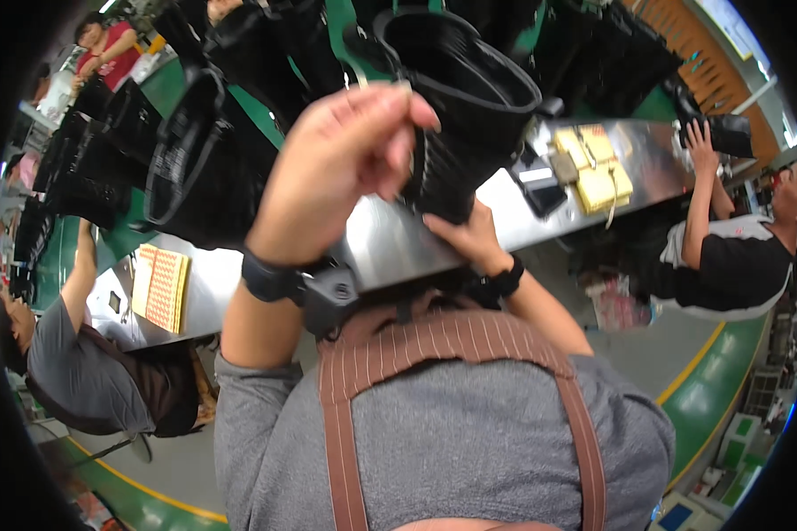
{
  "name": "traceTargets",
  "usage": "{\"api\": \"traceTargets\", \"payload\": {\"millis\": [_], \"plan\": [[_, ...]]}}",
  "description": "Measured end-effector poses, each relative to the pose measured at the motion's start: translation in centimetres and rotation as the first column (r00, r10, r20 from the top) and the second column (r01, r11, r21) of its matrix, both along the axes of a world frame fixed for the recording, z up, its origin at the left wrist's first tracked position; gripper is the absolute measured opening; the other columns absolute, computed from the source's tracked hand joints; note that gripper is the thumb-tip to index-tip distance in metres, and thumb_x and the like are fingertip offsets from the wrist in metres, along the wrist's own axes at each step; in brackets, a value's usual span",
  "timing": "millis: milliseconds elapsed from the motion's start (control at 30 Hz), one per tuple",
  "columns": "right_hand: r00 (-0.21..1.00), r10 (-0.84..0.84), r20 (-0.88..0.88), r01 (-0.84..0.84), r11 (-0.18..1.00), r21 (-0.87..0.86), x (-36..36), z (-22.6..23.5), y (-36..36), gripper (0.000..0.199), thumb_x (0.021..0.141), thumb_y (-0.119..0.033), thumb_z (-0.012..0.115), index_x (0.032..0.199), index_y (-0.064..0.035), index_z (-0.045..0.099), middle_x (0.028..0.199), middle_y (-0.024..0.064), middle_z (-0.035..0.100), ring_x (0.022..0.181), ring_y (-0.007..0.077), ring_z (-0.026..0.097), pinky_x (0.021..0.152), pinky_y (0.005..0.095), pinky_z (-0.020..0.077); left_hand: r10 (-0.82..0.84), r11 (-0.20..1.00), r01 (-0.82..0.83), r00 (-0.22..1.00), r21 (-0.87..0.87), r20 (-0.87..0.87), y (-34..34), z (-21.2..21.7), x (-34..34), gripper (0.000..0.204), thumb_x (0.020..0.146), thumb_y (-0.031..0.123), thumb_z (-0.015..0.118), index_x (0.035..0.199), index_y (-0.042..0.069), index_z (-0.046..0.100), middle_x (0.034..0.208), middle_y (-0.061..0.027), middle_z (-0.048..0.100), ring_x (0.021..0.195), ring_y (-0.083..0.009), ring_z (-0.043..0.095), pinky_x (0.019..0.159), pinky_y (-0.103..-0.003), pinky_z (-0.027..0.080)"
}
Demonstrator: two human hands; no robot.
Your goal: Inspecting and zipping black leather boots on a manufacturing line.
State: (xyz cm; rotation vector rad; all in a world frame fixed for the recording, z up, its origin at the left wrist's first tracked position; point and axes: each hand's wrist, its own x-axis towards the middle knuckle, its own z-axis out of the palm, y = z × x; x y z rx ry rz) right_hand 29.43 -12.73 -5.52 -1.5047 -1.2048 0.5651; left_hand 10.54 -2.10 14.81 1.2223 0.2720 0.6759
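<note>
A tall glossy black boot (pixel 469 115) stands in front of me, its wide oval opening facing up toward me. Low on the boot, my right hand (pixel 474 237) grips it, thumb on the near side and the other fingers hidden behind. My left hand (pixel 354 155) is raised at the left side of the boot's shaft, fingers curled and thumb and forefinger pressed together. Whatever may be between those fingertips is too small to make out. Another black boot (pixel 208 168) leans just left of my left hand, its opening turned toward me.
More black boots (pixel 584 53) crowd the green conveyor (pixel 254 111) beyond the metal worktable (pixel 390 243). Yellow patterned pads (pixel 604 186) and a dark phone-like object (pixel 545 196) lie to the right. Co-workers sit at left (pixel 97 363) and right (pixel 735 265); another (pixel 111 49) is at the far left.
</note>
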Motion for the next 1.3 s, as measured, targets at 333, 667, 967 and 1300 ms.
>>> {"api": "traceTargets", "payload": {"millis": [333, 667, 967, 1300], "plan": [[0.996, 0.061, -0.066, -0.055, 0.994, 0.095, 0.1, -0.8, 0.1, 0.059, 0.074, -0.020, 0.086, 0.123, 0.0001, 0.060, 0.113, 0.0133, 0.070, 0.105, 0.0222, 0.066, 0.094, 0.0354, 0.0508, -0.104, 0.994, 0.104, 0.799, -0.035, -0.592, -3.5, -13.6, -9.3, 0.029, 0.103, 0.027, 0.057, 0.094, 0.001, 0.066, 0.080, 0.0006, 0.062, 0.075, -0.0063, 0.054, 0.070, -0.023, 0.046], [0.985, 0.066, -0.158, -0.074, 0.996, -0.045, -0.2, -0.8, -0.1, 0.049, 0.075, -0.013, 0.085, 0.116, 0.0036, 0.064, 0.107, 0.0104, 0.072, 0.097, 0.0184, 0.067, 0.090, 0.0323, 0.0512, 0.779, 0.627, -0.290, 0.219, 0.723, -0.588, -5.0, -14.5, -17.1, 0.060, 0.068, 0.036, 0.092, 0.103, 0.001, 0.058, 0.090, -0.0110, 0.061, 0.081, -0.0162, 0.057, 0.069, -0.033, 0.048], [0.995, 0.059, -0.085, -0.064, 0.997, -0.054, 0.0, -1.1, 0.1, 0.047, 0.077, -0.005, 0.082, 0.118, 0.0054, 0.064, 0.111, 0.0093, 0.071, 0.099, 0.0162, 0.066, 0.092, 0.0315, 0.0511, 0.774, 0.632, -0.665, 0.571, 0.398, -0.274, -2.8, -19.3, -10.5, 0.062, 0.075, 0.013, 0.088, 0.127, -0.002, 0.055, 0.120, -0.0133, 0.068, 0.110, -0.0222, 0.065, 0.097, -0.034, 0.049], [0.987, 0.086, -0.134, -0.093, 0.995, -0.045, -0.3, -0.5, -0.2, 0.047, 0.076, -0.017, 0.084, 0.115, 0.0027, 0.067, 0.106, 0.0121, 0.073, 0.088, 0.0193, 0.070, 0.081, 0.0329, 0.0546, 0.817, 0.570, -0.698, 0.539, 0.433, -0.205, -2.9, -20.1, -10.4, 0.048, 0.077, 0.013, 0.084, 0.119, -0.002, 0.065, 0.111, -0.0142, 0.072, 0.100, -0.0227, 0.068, 0.091, -0.033, 0.051]]}}
